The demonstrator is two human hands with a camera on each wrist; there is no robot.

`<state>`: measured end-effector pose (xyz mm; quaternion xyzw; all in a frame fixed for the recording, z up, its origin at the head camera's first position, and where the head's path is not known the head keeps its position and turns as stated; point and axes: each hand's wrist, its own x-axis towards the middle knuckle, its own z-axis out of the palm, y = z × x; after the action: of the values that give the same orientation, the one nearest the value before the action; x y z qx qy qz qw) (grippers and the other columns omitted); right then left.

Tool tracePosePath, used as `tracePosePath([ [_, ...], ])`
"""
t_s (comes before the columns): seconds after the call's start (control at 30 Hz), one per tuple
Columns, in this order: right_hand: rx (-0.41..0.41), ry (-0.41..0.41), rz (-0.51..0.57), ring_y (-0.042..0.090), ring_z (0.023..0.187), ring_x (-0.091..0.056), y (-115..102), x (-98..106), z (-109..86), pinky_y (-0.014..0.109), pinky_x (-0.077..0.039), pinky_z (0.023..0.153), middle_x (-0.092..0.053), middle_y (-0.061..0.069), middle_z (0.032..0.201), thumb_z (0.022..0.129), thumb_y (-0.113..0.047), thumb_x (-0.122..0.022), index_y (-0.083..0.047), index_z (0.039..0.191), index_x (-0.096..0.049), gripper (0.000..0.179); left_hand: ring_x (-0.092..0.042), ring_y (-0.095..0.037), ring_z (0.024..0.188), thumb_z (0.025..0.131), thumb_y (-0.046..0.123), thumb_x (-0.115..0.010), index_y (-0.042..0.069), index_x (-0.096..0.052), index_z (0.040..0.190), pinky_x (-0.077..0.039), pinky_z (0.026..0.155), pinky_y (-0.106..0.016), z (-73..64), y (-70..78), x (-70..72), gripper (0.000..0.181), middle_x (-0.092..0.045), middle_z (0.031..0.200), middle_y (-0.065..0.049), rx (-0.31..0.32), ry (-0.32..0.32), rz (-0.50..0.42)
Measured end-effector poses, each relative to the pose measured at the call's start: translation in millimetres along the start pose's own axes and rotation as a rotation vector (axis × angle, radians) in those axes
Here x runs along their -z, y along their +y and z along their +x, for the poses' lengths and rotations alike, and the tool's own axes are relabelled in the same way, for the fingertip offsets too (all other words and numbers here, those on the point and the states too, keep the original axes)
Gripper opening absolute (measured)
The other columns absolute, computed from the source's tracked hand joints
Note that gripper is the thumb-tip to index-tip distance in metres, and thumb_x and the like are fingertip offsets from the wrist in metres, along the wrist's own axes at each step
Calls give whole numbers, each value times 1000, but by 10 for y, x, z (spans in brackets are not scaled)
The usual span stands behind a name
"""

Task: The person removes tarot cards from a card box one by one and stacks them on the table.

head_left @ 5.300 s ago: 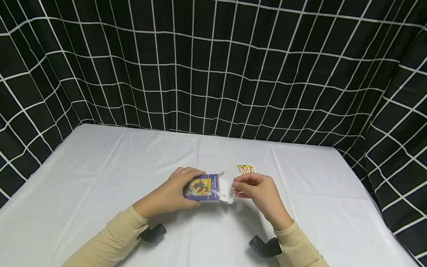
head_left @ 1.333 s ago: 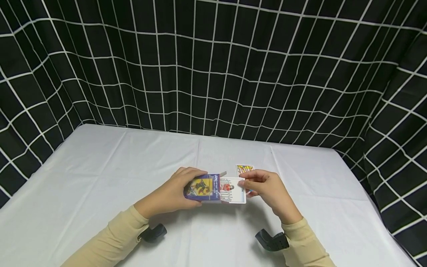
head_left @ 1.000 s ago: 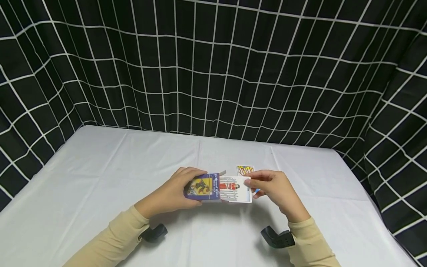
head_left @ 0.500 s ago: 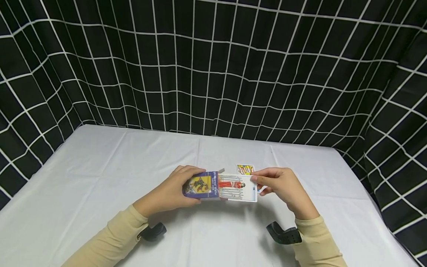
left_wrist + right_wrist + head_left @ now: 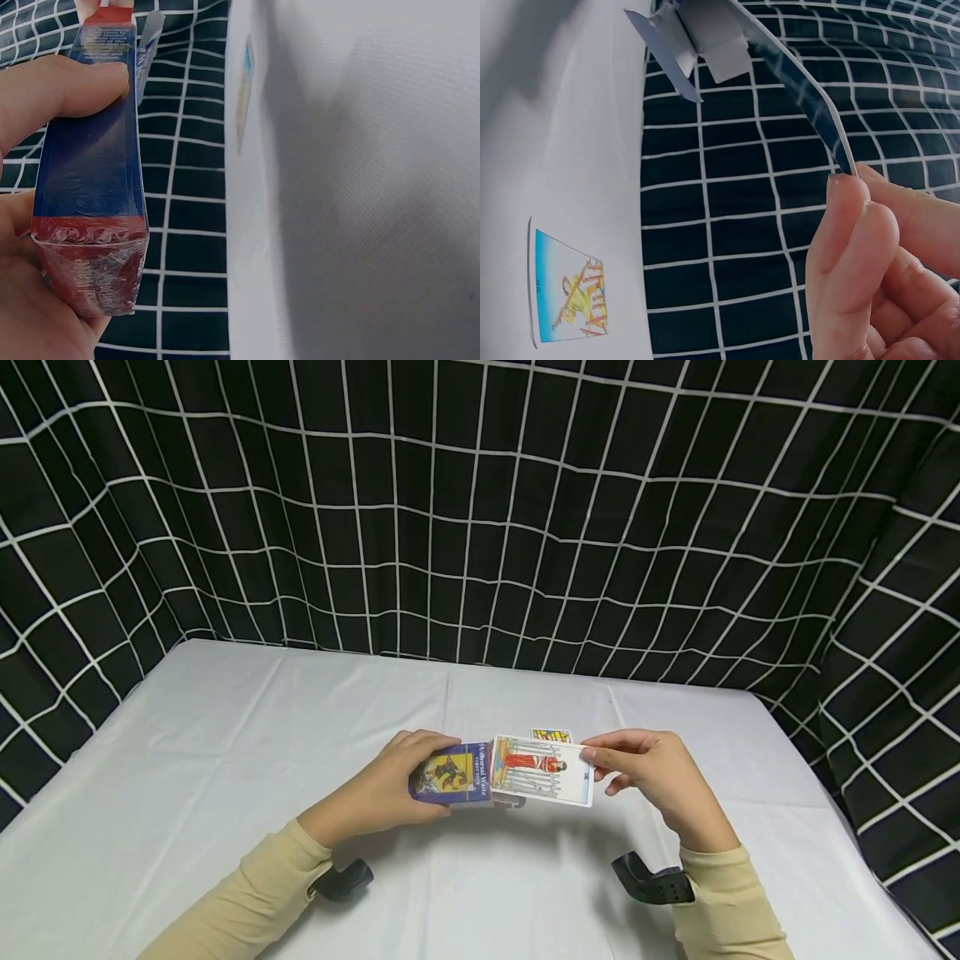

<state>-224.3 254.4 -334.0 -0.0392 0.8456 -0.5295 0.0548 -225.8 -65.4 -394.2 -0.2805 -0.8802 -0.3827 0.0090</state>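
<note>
My left hand (image 5: 382, 785) grips a blue tarot card box (image 5: 452, 773), thumb on one narrow side and fingers on the other, above the table. Crinkled clear film covers the box's red end in the left wrist view. Thumb and fingertips of my right hand (image 5: 660, 772) pinch the end of a tarot card (image 5: 540, 768) showing a red-robed figure among upright swords. Its other end lies right at the box's opening. In the right wrist view the card (image 5: 802, 86) bends slightly, its dark blue back visible. Behind it on the table lies another tarot card (image 5: 574, 292), partly hidden in the head view.
A white cloth covers the table (image 5: 262, 735). Black curtains with a white grid (image 5: 465, 510) stand around its back and sides. A black curved piece sits at each wrist, the left one (image 5: 345, 881) and the right one (image 5: 652, 881). Open box flaps (image 5: 724, 45) stick out.
My right hand has moved right, drawing the card from inside the box to its opening; the card now tilts slightly. The left hand stays almost in place, holding the box.
</note>
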Motion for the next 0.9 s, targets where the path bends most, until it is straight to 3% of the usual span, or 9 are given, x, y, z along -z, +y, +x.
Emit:
tracePosePath([
  [0.6, 6, 67, 160, 6, 72, -69, -2, 30, 5, 27, -61, 71, -72, -9, 81, 91, -11, -70, 19, 117, -60, 40, -48, -23, 123, 72, 18, -86, 11, -52, 142, -41, 105, -46, 6, -13, 2, 78, -57, 138, -6, -3, 5, 4],
  [0.9, 4, 44, 247, 8, 73, -72, 10, 23, 17, 28, -61, 74, -71, -4, 81, 92, -5, -66, 17, 112, -56, 31, -48, -21, 121, 72, 19, -86, 12, -52, 141, -42, 103, -43, 1, -18, 0, 77, -58, 137, -5, -12, 16, 10],
])
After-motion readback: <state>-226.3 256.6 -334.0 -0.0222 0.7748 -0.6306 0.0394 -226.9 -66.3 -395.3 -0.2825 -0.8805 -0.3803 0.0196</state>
